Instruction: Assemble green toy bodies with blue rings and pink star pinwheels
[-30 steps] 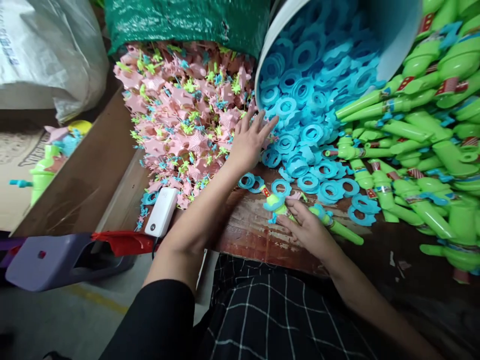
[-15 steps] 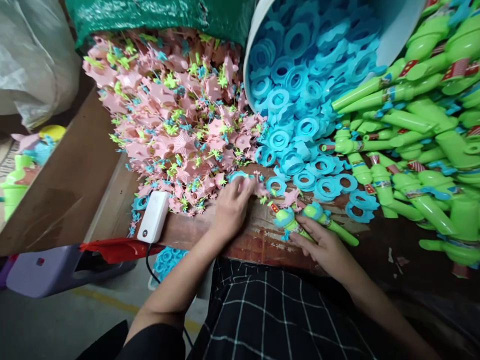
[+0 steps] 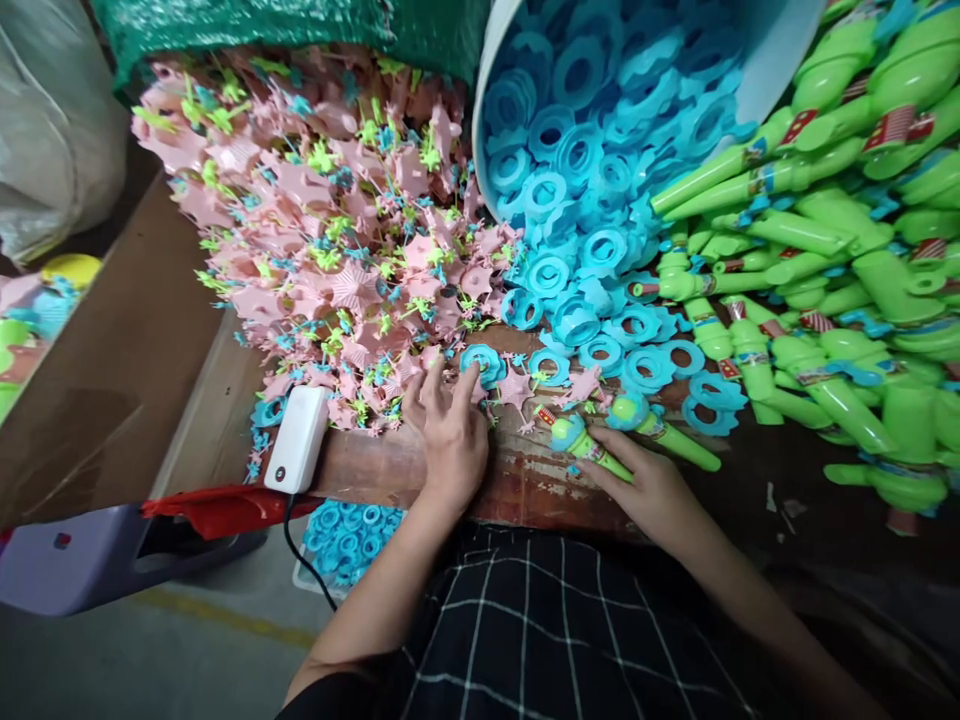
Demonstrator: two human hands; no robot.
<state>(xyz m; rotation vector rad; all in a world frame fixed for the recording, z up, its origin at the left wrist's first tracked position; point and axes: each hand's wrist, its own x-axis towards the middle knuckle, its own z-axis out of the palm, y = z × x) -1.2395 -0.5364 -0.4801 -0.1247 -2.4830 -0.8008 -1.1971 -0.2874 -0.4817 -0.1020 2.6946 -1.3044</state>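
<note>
My left hand [image 3: 452, 440] lies at the near edge of a heap of pink star-shaped plastic pieces [image 3: 352, 285], fingers apart. Its index fingertip is close to a blue scalloped ring [image 3: 486, 366]. My right hand [image 3: 649, 487] grips a green cone-shaped plastic toy [image 3: 596, 450] between thumb and fingers; a blue collar and a red-and-white tip show at its upper end. Beyond those fingers lies a second green toy [image 3: 682, 446], and whether the hand touches it I cannot tell. A loose pink star piece [image 3: 515, 388] rests between my hands.
Blue rings [image 3: 555, 272] spill from a tipped white bucket [image 3: 482, 110]. Green toys [image 3: 840, 345] are heaped on the right. A white power bank [image 3: 298, 440] with a black cable sits at the table's front edge. Cardboard [image 3: 112, 350] stands left, and a green sack [image 3: 292, 25] behind.
My left hand's pinch has opened, and the hand has drawn back slightly toward me. The pink star that was at its fingers now lies on the table. My right hand keeps its hold.
</note>
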